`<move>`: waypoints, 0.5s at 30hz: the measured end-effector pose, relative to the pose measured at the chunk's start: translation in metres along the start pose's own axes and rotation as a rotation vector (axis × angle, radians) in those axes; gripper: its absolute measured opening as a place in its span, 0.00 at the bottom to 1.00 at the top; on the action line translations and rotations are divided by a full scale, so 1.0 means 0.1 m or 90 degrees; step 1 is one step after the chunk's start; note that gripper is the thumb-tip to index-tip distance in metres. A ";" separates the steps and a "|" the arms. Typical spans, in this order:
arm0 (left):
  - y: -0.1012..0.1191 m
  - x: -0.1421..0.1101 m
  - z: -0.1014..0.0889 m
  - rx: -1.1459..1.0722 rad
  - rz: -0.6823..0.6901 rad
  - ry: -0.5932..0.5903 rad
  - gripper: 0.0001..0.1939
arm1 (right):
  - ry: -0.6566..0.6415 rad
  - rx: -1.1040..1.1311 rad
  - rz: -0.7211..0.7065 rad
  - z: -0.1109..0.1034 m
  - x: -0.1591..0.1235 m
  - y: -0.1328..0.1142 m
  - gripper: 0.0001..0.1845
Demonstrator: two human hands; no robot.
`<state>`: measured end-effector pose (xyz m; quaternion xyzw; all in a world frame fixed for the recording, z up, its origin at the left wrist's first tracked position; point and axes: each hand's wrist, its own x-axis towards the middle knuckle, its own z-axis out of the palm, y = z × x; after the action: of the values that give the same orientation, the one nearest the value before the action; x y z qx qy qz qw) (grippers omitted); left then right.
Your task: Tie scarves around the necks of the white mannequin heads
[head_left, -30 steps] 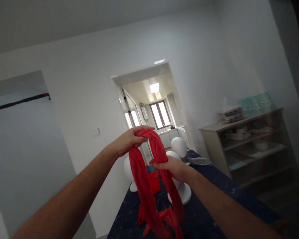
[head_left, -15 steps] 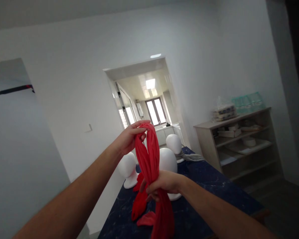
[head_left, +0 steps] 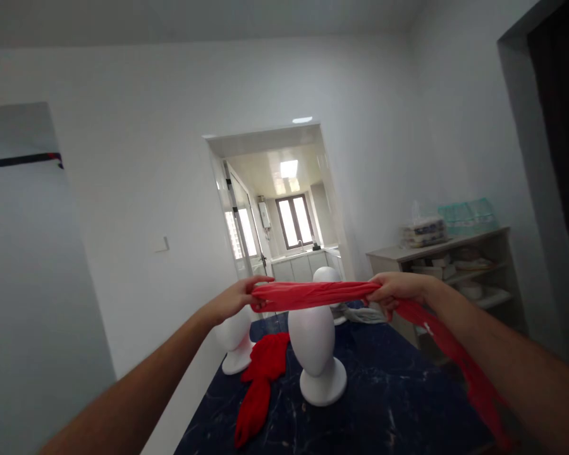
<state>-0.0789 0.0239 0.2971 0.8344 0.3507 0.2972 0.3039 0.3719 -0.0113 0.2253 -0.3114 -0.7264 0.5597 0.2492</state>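
Two hands are holding a red scarf (head_left: 313, 295) taut and nearly level above a dark blue table (head_left: 384, 398) in a white-walled room.

The left hand (head_left: 232, 304) is pinching one end, its grip nearly closed; the right hand's (head_left: 401, 289) grip is folding firmly around the cloth, with a loose length trailing down by the right forearm. The scarf is crossing in front of the nearest dummy head's (head_left: 314, 344) top; whether it is touching, I cannot tell. A red cloth (head_left: 263, 366) is lying left of that head, and another dummy head (head_left: 236, 332) is standing near the table's left edge. Marbled surface is spreading rightward from the nearest head. A shelf (head_left: 389, 254) is standing beyond the right edge, and a doorway (head_left: 265, 146) is opening past the far end.
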 end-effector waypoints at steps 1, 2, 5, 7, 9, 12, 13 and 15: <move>-0.05 0.02 0.00 0.074 0.005 -0.004 0.32 | -0.005 0.008 0.008 -0.06 0.02 0.05 0.11; -0.10 0.03 0.00 0.150 0.016 0.002 0.29 | -0.014 0.026 0.011 -0.11 0.04 0.12 0.11; -0.23 0.05 -0.03 0.377 0.067 0.063 0.15 | -0.030 0.150 -0.046 -0.22 0.18 0.40 0.13; -0.32 0.07 -0.07 0.464 0.088 0.107 0.10 | -0.007 0.270 -0.138 -0.25 0.31 0.62 0.14; -0.42 0.10 -0.11 0.491 0.088 0.140 0.08 | 0.028 0.361 -0.218 -0.26 0.45 0.82 0.15; -0.59 0.16 -0.14 0.509 0.073 0.169 0.06 | 0.066 0.424 -0.289 -0.27 0.65 1.02 0.14; -0.64 0.19 -0.14 0.519 0.067 0.174 0.06 | 0.076 0.442 -0.309 -0.27 0.72 1.06 0.14; -0.73 0.26 -0.14 0.541 0.059 0.182 0.07 | 0.095 0.480 -0.343 -0.29 0.84 1.11 0.13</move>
<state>-0.1038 0.0893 0.2612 0.8506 0.4425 0.2520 -0.1308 0.3539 0.0891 0.1260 -0.0385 -0.5073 0.6760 0.5331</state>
